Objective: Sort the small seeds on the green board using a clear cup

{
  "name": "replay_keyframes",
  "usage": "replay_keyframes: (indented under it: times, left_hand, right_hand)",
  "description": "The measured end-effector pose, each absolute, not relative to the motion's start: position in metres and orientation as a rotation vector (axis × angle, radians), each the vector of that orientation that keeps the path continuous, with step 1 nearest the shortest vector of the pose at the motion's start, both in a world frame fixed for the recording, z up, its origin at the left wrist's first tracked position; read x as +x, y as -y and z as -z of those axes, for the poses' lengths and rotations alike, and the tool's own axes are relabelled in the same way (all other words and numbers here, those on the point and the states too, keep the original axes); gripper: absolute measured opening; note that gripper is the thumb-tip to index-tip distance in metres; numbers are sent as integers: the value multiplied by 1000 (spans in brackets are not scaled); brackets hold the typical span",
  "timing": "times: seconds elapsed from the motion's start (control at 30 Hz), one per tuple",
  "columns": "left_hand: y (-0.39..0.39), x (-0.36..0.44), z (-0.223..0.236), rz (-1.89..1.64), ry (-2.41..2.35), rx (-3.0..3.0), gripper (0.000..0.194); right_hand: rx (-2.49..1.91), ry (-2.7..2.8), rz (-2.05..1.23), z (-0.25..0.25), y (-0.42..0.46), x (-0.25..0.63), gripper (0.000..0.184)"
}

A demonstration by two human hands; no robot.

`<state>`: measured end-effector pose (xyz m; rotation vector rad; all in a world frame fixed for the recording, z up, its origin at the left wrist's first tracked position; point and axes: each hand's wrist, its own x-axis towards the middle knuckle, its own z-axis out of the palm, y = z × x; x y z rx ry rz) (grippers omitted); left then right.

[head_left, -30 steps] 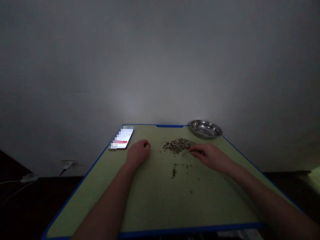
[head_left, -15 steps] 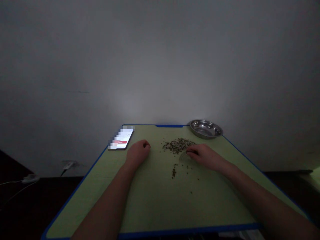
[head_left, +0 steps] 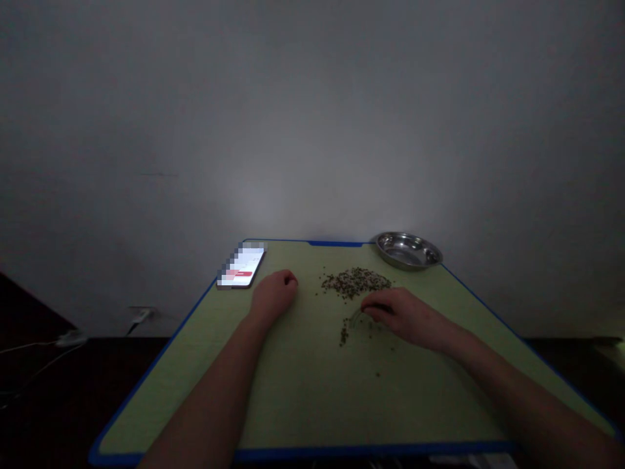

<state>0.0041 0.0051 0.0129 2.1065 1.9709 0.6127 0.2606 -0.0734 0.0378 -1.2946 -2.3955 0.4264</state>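
My left hand [head_left: 274,294] rests on the green table [head_left: 293,397] with its fingers curled in; nothing shows in it. Between the thumb and fingers of my right hand [head_left: 403,314] is a thin, clear piece with a curved edge [head_left: 356,316]; its exact kind is hard to make out. The piece is low over the tabletop, beside a small cluster of dark grains [head_left: 344,333]. Just beyond my right hand lies a larger spread pile of small dark and pale grains [head_left: 356,281]. A few single grains are scattered nearer to me.
A shiny metal bowl [head_left: 409,253] stands at the table's far right corner. A phone with a lit screen [head_left: 244,266] lies at the far left. Behind the table rises a pale wall [head_left: 312,130]. A socket with a plug [head_left: 140,317] and cables are low on the left.
My right hand has moved back from the large pile towards me, bringing the clear piece beside the small cluster. My left hand stays in place; the view has shifted slightly.
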Motion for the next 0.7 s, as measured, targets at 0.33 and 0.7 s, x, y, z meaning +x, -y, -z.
replay_keyframes:
  times: [0.33, 0.7]
  left_hand:
    - [-4, 5, -13, -615, -1978, 2119, 28]
    - [-5, 3, -11, -612, -1972, 2125, 27]
  right_hand:
    - [-1355, 2339, -368, -37, 64, 258, 22]
    - [-1327, 2371, -381, -35, 52, 255, 20]
